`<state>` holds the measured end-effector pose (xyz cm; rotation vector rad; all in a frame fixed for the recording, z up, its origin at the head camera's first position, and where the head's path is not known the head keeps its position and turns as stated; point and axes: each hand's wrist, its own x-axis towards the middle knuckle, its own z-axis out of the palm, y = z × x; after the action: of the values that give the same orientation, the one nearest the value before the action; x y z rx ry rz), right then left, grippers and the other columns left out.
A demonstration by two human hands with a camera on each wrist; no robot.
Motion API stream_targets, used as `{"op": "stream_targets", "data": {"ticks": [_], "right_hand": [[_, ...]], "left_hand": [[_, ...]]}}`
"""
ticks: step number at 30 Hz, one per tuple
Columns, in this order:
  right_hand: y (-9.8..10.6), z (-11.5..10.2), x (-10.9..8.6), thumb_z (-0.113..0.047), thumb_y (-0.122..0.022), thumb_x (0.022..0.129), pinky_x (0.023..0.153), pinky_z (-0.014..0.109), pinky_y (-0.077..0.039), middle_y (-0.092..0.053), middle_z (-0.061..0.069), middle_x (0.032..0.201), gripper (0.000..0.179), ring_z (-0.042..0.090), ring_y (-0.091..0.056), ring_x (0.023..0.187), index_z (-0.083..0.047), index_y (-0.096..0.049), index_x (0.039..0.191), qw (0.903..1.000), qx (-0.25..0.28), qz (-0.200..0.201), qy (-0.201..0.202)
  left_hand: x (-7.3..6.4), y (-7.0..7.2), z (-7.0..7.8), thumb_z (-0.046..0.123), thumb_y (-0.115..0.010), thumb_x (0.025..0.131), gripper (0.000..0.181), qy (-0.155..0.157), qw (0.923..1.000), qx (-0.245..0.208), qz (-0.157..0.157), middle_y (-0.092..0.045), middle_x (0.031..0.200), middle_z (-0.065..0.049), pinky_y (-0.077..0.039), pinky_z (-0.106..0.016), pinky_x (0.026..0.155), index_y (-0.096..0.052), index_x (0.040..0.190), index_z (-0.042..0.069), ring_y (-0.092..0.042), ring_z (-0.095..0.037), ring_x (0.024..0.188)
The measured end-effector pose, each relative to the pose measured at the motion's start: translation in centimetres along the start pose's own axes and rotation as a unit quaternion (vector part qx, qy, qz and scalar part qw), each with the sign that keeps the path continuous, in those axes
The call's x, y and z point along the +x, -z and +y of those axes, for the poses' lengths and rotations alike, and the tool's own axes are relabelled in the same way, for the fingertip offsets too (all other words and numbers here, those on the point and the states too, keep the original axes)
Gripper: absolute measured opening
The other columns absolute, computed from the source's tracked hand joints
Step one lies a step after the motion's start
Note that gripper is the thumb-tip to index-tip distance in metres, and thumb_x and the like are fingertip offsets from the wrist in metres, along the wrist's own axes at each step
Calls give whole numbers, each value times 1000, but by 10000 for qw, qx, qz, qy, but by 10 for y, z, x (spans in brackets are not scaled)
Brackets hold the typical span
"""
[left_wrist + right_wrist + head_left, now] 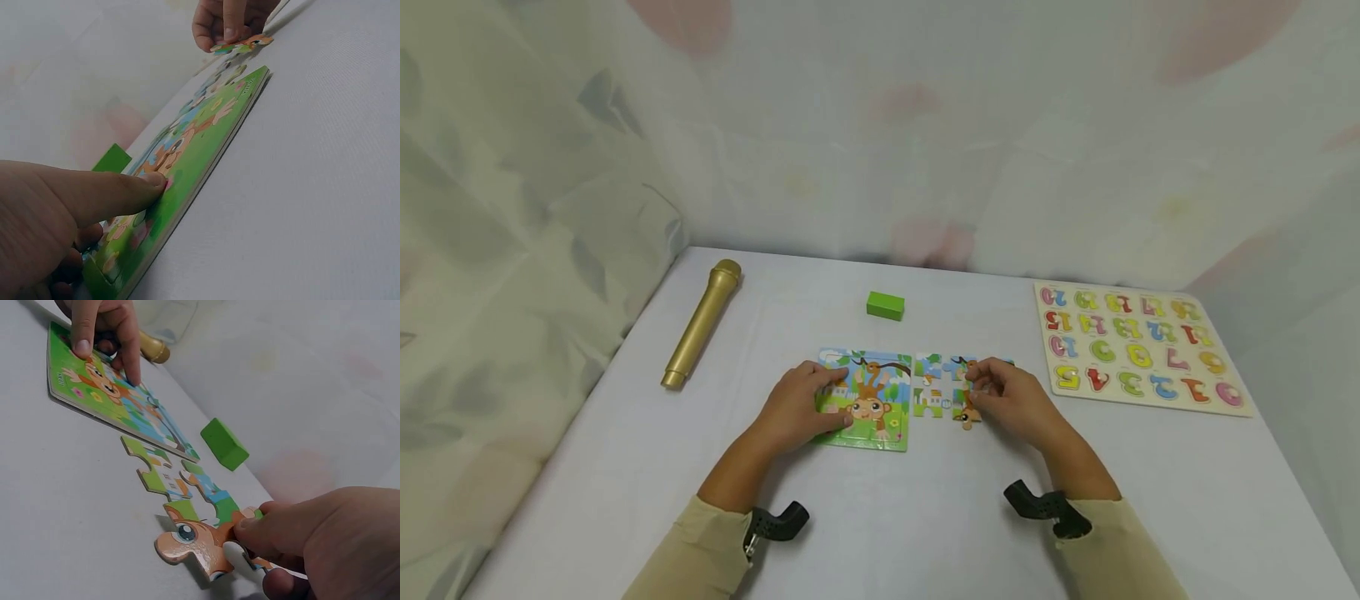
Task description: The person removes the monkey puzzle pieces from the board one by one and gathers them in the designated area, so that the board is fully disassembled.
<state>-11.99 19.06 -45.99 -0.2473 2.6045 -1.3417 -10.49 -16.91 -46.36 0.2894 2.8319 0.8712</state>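
My left hand (796, 406) rests on the left side of a square monkey picture puzzle board (891, 435). Its thumb (128, 190) lies fairly straight on the printed face, and a fingertip touches the board higher up. To the right of the board, my right hand (1017, 402) pinches a jigsaw piece (197, 544) showing part of a monkey's face with one eye. The held piece is tilted over the table in the right wrist view. Loose jigsaw pieces (928, 402) lie between the board and my right hand, which partly hides some of them.
A green block (886, 306) sits behind the puzzle board. At the left lies a gold microphone (702, 327). A number puzzle board (1150, 350) with coloured numerals occupies the right side of the white table (880, 533). Patterned cloth (820, 125) hangs behind.
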Motion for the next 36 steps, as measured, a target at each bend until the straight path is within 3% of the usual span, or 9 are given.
{"op": "stream_targets", "data": {"ticks": [7,13,28,36], "right_hand": [[-6,-1,2,-7,-73,98,73,28,-44,-67,4,102,17,20,-54,86,-9,-69,115,9990,-353,229,-126],[-8,-2,3,-10,-74,100,76,31,-44,-68,3,102,17,20,-54,88,-9,-70,116,9973,-648,294,-172],[-12,5,2,-9,-77,98,76,34,-45,-67,-1,99,14,18,-54,83,-12,-74,112,9921,-1159,430,202],[-11,6,1,-9,-78,97,72,32,-45,-66,-2,97,11,17,-53,79,-12,-75,108,9913,-1169,443,409]], "left_hand": [[0,0,0,35,-94,83,75,-79,10000,9,9,-61,123,-9,-48,-47,97,-65,149,13,-56,-27,112],[0,0,0,36,-94,83,75,-37,10000,27,-3,-61,123,-8,-48,-47,98,-65,149,14,-55,-27,112],[-1,-2,-2,36,-94,84,74,-113,9999,53,70,-60,121,-7,-47,-44,94,-66,148,13,-54,-26,108],[-4,-5,1,35,-87,88,71,-295,9984,453,169,-60,124,-11,-45,-49,94,-63,151,11,-53,-29,108]]}}
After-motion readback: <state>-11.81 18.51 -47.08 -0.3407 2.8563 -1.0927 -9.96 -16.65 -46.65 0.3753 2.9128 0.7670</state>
